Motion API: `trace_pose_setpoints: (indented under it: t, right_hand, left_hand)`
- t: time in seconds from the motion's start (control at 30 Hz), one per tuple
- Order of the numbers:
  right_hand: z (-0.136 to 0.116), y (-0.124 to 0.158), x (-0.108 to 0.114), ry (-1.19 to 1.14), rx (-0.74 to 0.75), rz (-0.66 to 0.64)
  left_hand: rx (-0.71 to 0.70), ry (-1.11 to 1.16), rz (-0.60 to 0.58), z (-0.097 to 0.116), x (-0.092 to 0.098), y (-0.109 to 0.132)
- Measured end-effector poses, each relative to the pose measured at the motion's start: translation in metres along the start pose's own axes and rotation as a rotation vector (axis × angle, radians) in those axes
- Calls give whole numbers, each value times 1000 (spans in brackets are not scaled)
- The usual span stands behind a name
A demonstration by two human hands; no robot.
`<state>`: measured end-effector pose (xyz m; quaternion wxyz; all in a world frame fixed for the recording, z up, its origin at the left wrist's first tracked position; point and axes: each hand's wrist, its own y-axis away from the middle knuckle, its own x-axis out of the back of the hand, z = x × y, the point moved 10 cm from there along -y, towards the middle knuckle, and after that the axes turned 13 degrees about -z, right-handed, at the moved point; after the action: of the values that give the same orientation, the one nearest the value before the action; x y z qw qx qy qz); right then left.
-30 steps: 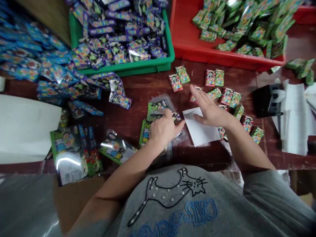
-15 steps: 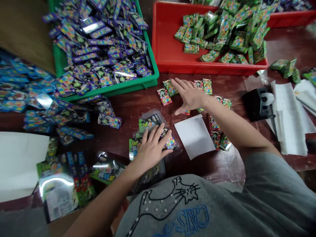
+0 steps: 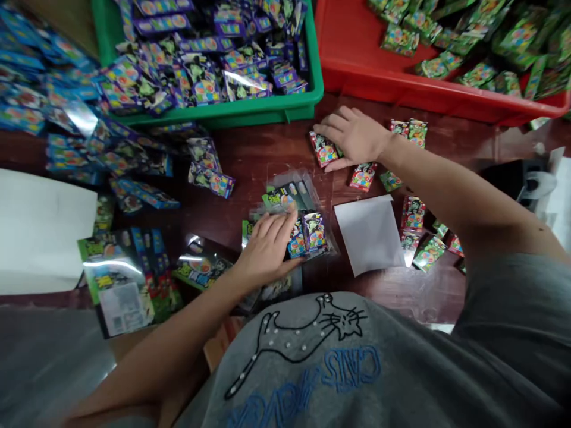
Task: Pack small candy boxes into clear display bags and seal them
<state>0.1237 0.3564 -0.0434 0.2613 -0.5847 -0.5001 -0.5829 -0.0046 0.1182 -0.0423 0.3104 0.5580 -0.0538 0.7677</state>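
Note:
My left hand (image 3: 267,244) curls at the edge of a clear plastic blister pack (image 3: 319,196), its fingers and thumb around a small blue candy packet (image 3: 296,239). Beside that lies a purple candy packet (image 3: 314,230) in the same pack. Farther forward, my right hand (image 3: 354,138) closes over a red candy packet (image 3: 323,148) and a green one mostly hidden under the fingers. Another red packet (image 3: 363,176) lies just below the right wrist. A white paper sheet (image 3: 369,235) rests on the table between the hands and my right forearm.
A green crate (image 3: 285,113) of purple packets stands at back left, a red crate (image 3: 428,89) of green packets at back right. Blue packets (image 3: 27,119) pile up at far left. Printed packages (image 3: 122,285) lie front left. A black tape dispenser (image 3: 504,178) stands right.
My right hand, spread in the air before, has come down and closed on the red and green packets. The left fingers have drawn together around the blue packet. The camera view has shifted.

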Motion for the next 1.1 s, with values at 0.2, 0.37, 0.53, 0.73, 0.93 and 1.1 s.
trace_pose_setpoints:
  t: [0.2,0.37,0.53,0.73,0.93,1.1]
  right_hand:
    - [-58,54,24,-27,-92,90]
    - [-137,111,-20,-23,-266,16]
    - [-185,165,-47,-219,-497,121]
    - [-229,237,-80,-353,-595,229]
    - [-249,290,-118,-338,-669,192]
    - [-252,289,-139,-359,-649,151]
  left_hand:
    - [34,4,30,-11,17,5]
    - [-121,10,45,-7,8,-9]
    - [-159,-16,-1,8,2,-30]
    - [-147,-20,87,51,31,-31]
    - [-292,20,-147,118,0,0]
    - [-198,-40,-371,127,-54,-23]
